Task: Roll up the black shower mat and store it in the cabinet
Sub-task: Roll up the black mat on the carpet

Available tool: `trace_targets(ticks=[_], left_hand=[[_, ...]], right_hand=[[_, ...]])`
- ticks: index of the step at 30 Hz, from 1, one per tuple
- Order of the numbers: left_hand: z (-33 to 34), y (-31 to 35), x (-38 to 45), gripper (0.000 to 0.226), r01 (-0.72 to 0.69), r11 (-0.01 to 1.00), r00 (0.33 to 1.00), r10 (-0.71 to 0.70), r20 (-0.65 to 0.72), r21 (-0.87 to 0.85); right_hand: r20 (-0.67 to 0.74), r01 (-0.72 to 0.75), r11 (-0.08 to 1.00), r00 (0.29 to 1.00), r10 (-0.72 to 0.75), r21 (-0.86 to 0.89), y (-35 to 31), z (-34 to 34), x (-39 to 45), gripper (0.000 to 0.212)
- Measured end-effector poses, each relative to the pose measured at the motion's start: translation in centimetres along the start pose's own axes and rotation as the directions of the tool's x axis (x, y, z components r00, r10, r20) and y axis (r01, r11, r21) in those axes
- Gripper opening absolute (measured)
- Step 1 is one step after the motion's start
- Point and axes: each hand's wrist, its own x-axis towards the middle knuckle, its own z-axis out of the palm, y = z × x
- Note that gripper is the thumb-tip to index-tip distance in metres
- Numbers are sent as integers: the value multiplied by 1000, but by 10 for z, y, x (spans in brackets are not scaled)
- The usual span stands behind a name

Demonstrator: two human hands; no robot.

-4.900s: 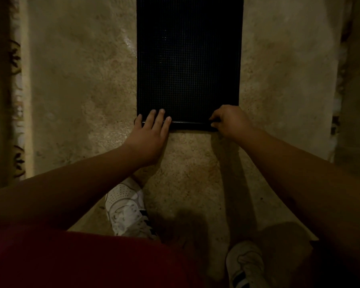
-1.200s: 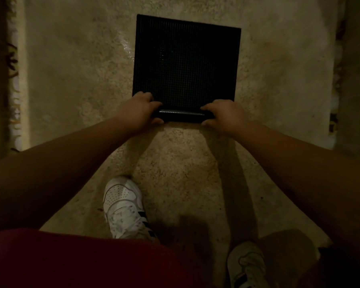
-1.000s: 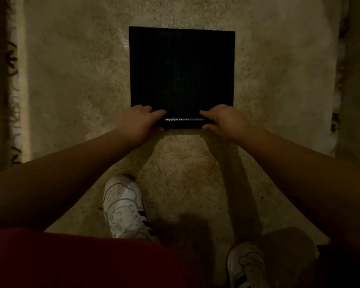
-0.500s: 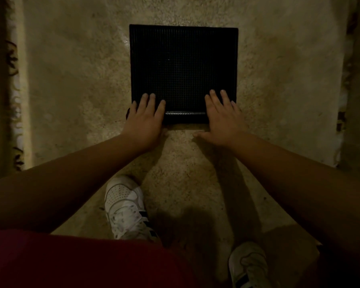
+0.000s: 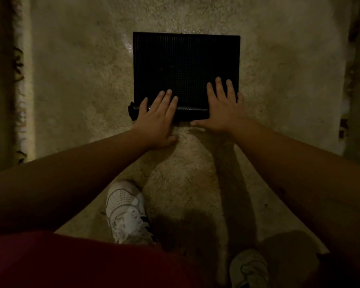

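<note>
A black shower mat (image 5: 186, 69) lies on a pale, speckled floor (image 5: 81, 80), partly rolled: the edge nearest the person is wound into a low roll (image 5: 192, 114), and the rest of the mat stretches flat away from that roll. The roll's left end sticks out a little past the mat's left edge.

The left hand (image 5: 157, 119) rests palm-down on the left part of the roll, fingers straight and slightly spread, the fingertips reaching over onto the flat part of the mat just beyond the roll; the thumb lies on the floor on the near side of the roll. The right hand (image 5: 221, 107) lies flat on the right part of the roll in the same way, fingers straight and spread onto the flat mat, thumb stretched out leftward along the near side of the roll. Neither hand curls round anything.

Nearer the person than the roll, a white shoe (image 5: 126, 210) stands on the floor, and a second shoe (image 5: 248, 268) sits further right at the lower edge of the view. A red garment (image 5: 71, 260) fills the lower left corner. The light is dim.
</note>
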Motion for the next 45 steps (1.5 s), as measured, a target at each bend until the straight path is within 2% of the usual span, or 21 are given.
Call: trace_targets(ticks=[4,11,15,19,22,24,27,30,32,35,41,45], left_hand=[[-8,-8,13,101,-2,999,1000,2,-6,-34],[-15,-8,17,101,8,1000,1000,-7,-29,2],[-9,-4,5,96,-33,989,996,44,-74,143],[-7,-6,4,89,-32,986,995,48,-91,163],[-13,-9,12,90,-26,983,997,39,-70,180],[-15,-11,15,92,-43,980,997,56,-59,192],[-13,-11,13,92,-53,981,995,67,-69,189],[-2,-1,-10,91,-73,987,996,81,-49,144],[8,4,-26,92,-80,988,995,87,-52,129],[7,6,-30,94,-66,991,995,74,-65,121],[12,32,-42,109,-50,997,999,50,-8,65],[4,18,-29,112,-58,998,998,58,17,37]], right_hand=[[-60,72,997,996,-74,-36,-4,14,-22,124],[-117,78,995,990,-85,-65,-3,13,-14,120],[-140,83,995,986,-90,-55,-3,15,-10,105],[-174,89,992,979,-104,-94,-2,16,-12,93],[-200,102,979,970,-137,-177,-2,4,-8,69],[-184,145,964,965,-188,-222,-1,-6,-6,57],[-122,241,941,954,-274,-237,6,-15,-10,58],[-60,317,939,943,-327,-134,6,-12,-26,61],[-75,331,943,940,-332,-29,6,-4,-39,52],[-83,350,936,934,-346,29,8,1,-40,44],[-55,328,938,944,-324,112,11,-1,-28,47],[-21,259,946,965,-260,193,11,-10,-19,47]])
